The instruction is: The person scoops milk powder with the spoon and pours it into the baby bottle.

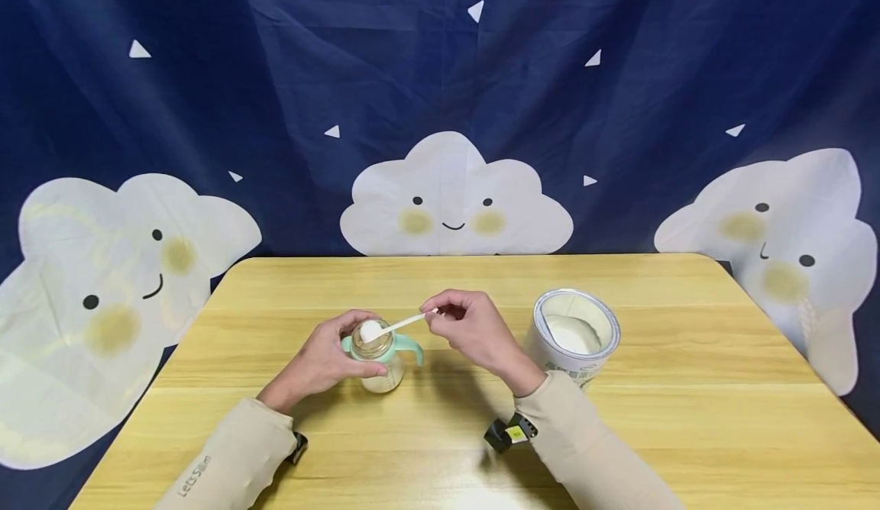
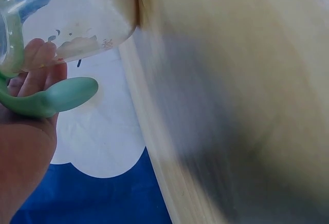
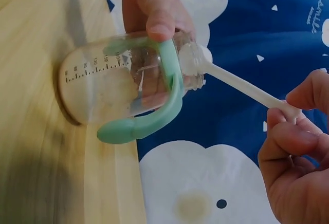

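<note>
My left hand [image 1: 323, 353] grips a clear baby bottle [image 1: 383, 382] with mint-green handles around its neck, the thumb in front. The bottle stands upright and uncapped, its base right at the tabletop; measuring marks show on its wall in the right wrist view. My right hand [image 1: 477, 330] pinches the end of a white scoop [image 3: 241, 84] between thumb and fingers. The scoop's bowl, heaped with white powder [image 1: 371, 330], is over the bottle's mouth. In the left wrist view, one green handle [image 2: 72, 93] hangs beside the fingers [image 2: 38, 80].
Right of my right hand, an open can [image 1: 558, 360] of white powder stands on the wooden table [image 1: 426, 449]. Behind the table's far edge hangs a dark blue curtain [image 1: 385, 52] with smiling clouds. Each wrist carries a dark strapped device [image 1: 505, 434].
</note>
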`<state>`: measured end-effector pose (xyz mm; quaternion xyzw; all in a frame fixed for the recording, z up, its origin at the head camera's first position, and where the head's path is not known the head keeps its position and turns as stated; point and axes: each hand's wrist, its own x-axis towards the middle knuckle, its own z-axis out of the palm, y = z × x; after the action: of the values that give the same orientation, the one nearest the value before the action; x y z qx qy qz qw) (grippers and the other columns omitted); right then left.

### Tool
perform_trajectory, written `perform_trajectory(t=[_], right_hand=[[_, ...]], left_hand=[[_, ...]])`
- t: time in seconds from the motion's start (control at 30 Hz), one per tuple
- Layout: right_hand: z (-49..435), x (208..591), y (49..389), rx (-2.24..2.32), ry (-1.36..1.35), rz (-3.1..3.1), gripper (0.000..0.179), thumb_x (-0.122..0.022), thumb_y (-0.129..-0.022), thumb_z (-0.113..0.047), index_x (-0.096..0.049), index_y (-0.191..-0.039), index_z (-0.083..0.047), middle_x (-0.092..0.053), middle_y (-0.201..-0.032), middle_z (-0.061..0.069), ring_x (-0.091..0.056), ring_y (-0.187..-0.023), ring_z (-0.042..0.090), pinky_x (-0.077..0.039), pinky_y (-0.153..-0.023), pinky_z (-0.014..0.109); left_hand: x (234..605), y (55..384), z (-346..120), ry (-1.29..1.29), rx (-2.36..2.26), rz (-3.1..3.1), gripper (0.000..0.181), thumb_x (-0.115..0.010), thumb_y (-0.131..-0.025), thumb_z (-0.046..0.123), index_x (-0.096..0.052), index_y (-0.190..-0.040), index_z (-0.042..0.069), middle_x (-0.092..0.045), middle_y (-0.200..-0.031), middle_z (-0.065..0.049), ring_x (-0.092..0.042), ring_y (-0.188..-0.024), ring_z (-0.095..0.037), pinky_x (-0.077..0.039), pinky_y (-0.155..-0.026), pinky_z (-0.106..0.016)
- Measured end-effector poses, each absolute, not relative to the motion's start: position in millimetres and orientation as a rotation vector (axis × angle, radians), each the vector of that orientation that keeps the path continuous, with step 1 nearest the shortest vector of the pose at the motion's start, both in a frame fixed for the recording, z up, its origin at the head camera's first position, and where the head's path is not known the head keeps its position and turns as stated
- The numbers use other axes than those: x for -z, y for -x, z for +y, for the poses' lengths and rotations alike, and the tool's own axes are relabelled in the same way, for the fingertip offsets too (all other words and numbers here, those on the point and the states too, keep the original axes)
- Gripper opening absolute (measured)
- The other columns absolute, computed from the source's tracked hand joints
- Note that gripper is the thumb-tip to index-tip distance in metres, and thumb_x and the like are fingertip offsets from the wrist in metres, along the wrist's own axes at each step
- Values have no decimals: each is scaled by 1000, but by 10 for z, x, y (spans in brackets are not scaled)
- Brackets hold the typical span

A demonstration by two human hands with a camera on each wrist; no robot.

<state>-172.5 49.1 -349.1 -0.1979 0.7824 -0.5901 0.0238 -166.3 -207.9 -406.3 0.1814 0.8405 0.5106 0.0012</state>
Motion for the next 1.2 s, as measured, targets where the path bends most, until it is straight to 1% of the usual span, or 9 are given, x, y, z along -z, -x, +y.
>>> perform_trajectory(t=[0.1,0.23,0.3,0.47,0.6,0.8,1.0,1.2], right_hand=[[500,3483,1722,1823,602,2419,14,-64,-86,-4,-76,-93,-2,-56,-68,-3,-44,-60,10,-35,-53,19],[510,3482,1727,1844,549,2378,14,-64,-89,-6,-75,-94,0,-56,-66,-2,-43,-55,10,-35,-48,19],[515,3485,1730,1866,506,2354,14,-63,-90,-7,-75,-95,0,-58,-68,1,-42,-51,10,-34,-45,18],[518,3481,1730,1949,431,2316,15,-63,-89,-7,-74,-94,2,-65,-77,8,-39,-48,8,-34,-44,18],[520,3464,1732,2026,401,2262,13,-64,-88,-5,-73,-91,4,-63,-74,9,-36,-45,8,-31,-43,18],[534,3450,1739,2112,348,2149,14,-59,-90,-1,-71,-90,7,-62,-70,3,-32,-44,7,-27,-42,18],[543,3426,1753,2171,267,2057,17,-53,-88,3,-69,-90,8,-62,-69,0,-33,-48,7,-26,-42,18],[571,3385,1747,2227,238,2020,15,-54,-87,4,-69,-87,5,-61,-66,0,-32,-47,6,-24,-41,18]], left_hand=[[4065,1663,-2079,-569,-1609,2635,65,-96,-65,17,-64,-121,4,-69,-105,-6,-63,-95,-22,-52,-83,-27],[4066,1666,-2073,-570,-1613,2633,65,-96,-65,17,-65,-121,5,-70,-105,-4,-64,-94,-19,-53,-84,-28],[4064,1670,-2068,-572,-1615,2630,65,-96,-64,17,-65,-121,5,-70,-105,-4,-64,-94,-19,-53,-84,-28],[4061,1672,-2064,-574,-1612,2629,65,-96,-65,17,-65,-121,6,-70,-104,-3,-63,-95,-20,-52,-85,-28],[4063,1669,-2065,-564,-1606,2636,66,-96,-65,18,-65,-121,6,-70,-105,-3,-63,-96,-20,-52,-87,-31],[4071,1673,-2073,-551,-1592,2645,69,-96,-64,19,-64,-124,5,-70,-107,-4,-63,-98,-21,-52,-89,-37],[4068,1663,-2082,-549,-1580,2660,71,-96,-64,19,-64,-125,4,-69,-111,-4,-63,-99,-21,-51,-89,-35],[4075,1656,-2095,-538,-1584,2653,71,-96,-64,20,-64,-125,5,-69,-110,-5,-63,-99,-22,-52,-87,-30]])
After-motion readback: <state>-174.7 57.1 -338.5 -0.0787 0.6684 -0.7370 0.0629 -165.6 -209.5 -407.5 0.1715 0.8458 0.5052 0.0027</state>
